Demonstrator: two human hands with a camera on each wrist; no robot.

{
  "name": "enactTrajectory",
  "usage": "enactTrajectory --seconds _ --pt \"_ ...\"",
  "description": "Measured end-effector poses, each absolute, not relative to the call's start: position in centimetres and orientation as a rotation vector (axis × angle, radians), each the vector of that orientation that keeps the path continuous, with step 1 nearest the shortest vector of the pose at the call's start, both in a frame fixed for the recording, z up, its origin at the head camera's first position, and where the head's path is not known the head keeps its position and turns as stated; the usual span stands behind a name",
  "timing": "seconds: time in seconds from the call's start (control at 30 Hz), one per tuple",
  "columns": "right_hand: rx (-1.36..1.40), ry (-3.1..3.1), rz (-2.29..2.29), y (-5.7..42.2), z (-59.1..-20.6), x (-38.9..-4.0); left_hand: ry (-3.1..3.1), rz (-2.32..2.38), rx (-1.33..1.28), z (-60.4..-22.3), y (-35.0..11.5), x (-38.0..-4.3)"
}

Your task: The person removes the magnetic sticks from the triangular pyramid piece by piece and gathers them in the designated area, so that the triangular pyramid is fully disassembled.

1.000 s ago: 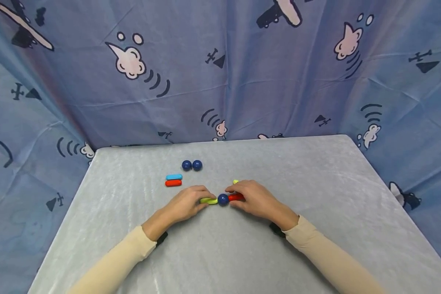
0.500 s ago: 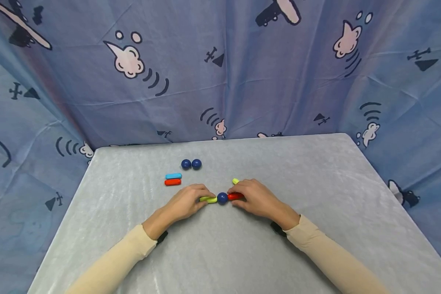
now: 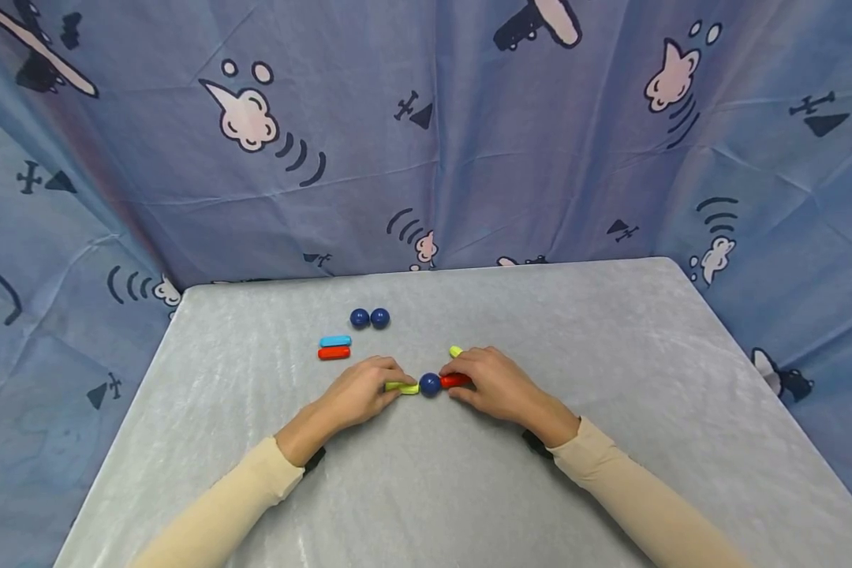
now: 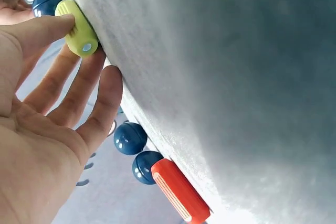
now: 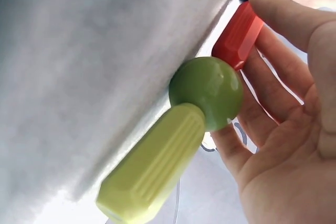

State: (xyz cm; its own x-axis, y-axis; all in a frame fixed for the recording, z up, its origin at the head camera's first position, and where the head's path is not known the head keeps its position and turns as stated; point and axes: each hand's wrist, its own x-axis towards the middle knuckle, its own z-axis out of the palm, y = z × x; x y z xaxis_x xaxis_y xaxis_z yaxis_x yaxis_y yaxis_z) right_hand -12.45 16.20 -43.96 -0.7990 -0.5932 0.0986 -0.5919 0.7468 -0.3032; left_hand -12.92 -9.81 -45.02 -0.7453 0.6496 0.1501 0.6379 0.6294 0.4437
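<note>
My left hand (image 3: 360, 390) pinches a yellow-green toy rod (image 4: 79, 27) between thumb and fingers. The rod's far end meets a dark blue ball (image 3: 430, 385). On the ball's other side is a red rod (image 5: 239, 35), which my right hand (image 3: 495, 384) pinches, thumb close to the ball. In the right wrist view, a green ball (image 5: 206, 93) sits at the red rod's other end, with another yellow-green rod (image 5: 152, 166) against it. The head view shows only a yellow-green tip (image 3: 456, 351) behind my right hand, which hides the green ball.
Beyond my left hand, a light blue rod (image 3: 335, 341) lies alongside a second red rod (image 3: 334, 353). Two more dark blue balls (image 3: 370, 319) sit side by side farther back. The pale cloth-covered table (image 3: 426, 489) meets a patterned blue curtain (image 3: 369, 213) behind and at the sides.
My right fingertips have shifted very slightly right on the red rod, and a little more of the yellow-green tip shows. The left hand keeps its grip; the other pieces stay put.
</note>
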Motion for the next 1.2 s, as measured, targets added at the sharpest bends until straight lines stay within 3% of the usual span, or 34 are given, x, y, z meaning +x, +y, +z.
enactTrajectory --seconds 0.5,1.2 --pt "-0.998 2.919 -0.538 16.4 -43.7 -12.4 2.812 0.771 1.044 -45.0 -10.7 -12.6" --pt "-0.844 2.953 -0.651 21.2 -43.2 -12.4 2.841 0.774 0.910 -45.1 -11.1 -12.5"
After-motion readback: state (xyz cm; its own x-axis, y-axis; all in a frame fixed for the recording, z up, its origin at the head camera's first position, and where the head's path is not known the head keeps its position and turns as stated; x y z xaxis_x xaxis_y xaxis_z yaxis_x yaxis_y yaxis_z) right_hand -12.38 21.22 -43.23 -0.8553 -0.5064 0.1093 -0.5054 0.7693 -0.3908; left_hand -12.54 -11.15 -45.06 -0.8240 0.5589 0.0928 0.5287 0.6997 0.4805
